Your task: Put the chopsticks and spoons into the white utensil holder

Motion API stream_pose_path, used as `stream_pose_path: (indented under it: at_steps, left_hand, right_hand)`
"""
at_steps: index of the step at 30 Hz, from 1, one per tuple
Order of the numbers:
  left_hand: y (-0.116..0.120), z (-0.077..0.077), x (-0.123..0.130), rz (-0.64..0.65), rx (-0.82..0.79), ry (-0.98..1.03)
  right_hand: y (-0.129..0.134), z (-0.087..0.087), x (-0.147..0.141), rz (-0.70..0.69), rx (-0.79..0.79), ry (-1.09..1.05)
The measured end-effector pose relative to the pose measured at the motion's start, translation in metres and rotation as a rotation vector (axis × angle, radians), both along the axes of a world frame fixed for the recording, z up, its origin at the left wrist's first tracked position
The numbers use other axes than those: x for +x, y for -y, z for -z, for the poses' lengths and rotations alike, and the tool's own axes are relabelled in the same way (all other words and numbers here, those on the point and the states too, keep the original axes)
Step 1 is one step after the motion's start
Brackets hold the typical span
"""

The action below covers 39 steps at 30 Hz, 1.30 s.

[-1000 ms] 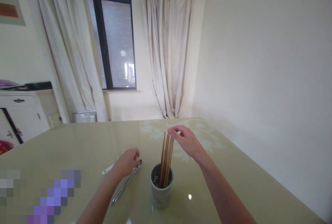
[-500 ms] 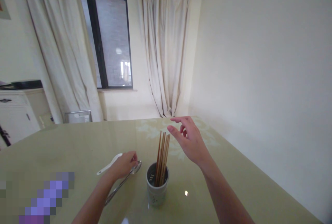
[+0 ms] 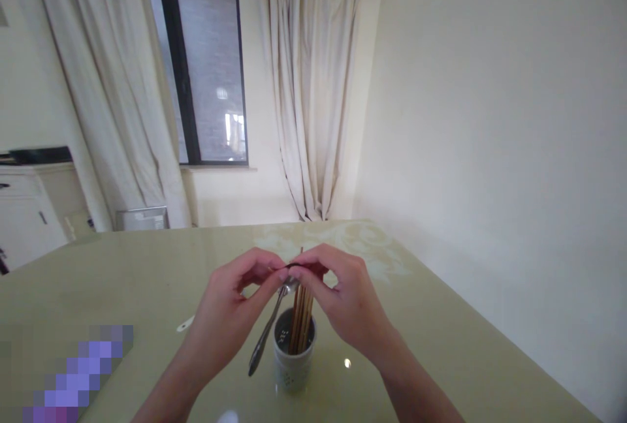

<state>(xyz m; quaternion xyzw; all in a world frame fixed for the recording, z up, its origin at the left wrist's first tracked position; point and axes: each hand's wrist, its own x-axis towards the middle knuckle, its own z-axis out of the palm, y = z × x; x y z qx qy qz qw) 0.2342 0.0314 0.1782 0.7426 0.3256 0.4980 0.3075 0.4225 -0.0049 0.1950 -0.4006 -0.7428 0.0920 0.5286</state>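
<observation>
A metal spoon [image 3: 267, 331] hangs with its handle slanting down to the left, its bowl pinched between the fingertips of both hands. My left hand [image 3: 240, 299] closes on the bowl from the left, thumb and forefinger together. From the right, my right hand [image 3: 343, 292] pinches the same bowl, so the fingers cover most of it. Just below and behind the spoon stands a grey ceramic holder [image 3: 294, 364] with several wooden chopsticks [image 3: 301, 325] upright in it. The end of a white spoon [image 3: 185, 324] shows on the table, otherwise hidden by my left hand.
The pale green glossy table [image 3: 147, 273] reaches back to the window wall and along the right wall. A pixelated purple patch [image 3: 78, 377] covers something at the lower left. A white cabinet [image 3: 29, 214] and long curtains [image 3: 313, 96] stand beyond the table.
The metal spoon has been lifted off the table, moving right and up. My right hand has come left and down, from open in the air to pinching its bowl beside my left hand.
</observation>
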Motion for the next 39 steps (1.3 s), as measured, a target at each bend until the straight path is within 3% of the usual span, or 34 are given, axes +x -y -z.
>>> stream_pose_path:
  at_steps: [3,7,9,13,16,18,31,39]
  left_hand:
    - [-0.001,-0.001,-0.001,0.001,-0.024,0.021]
    - [-0.032,0.010,-0.018,-0.063,-0.100,-0.119]
    - [-0.056,0.028,-0.029,-0.152,-0.119,-0.339]
    - [-0.094,0.080,-0.046,-0.360,-0.161,-0.941]
    - [-0.105,0.112,-0.051,-0.403,-0.217,-1.236]
    - [-0.107,0.123,-0.053,-0.416,-0.232,-1.328]
    - [-0.111,0.140,-0.054,-0.506,-0.282,-1.352]
    - [-0.110,0.139,-0.053,-0.509,-0.269,-1.333]
  right_hand:
    - [0.000,-0.002,0.006,0.043,0.050,-0.017]
    - [-0.001,-0.006,0.020,0.160,0.119,-0.054]
    - [-0.003,-0.007,0.025,0.202,0.107,-0.029]
    - [-0.010,-0.001,0.024,0.233,-0.043,0.143]
    - [-0.015,0.005,0.017,0.238,-0.131,0.268]
    - [-0.017,0.009,0.013,0.247,-0.166,0.331]
    - [-0.030,0.025,0.001,0.263,-0.347,0.570]
    - [-0.030,0.027,-0.002,0.233,-0.402,0.665]
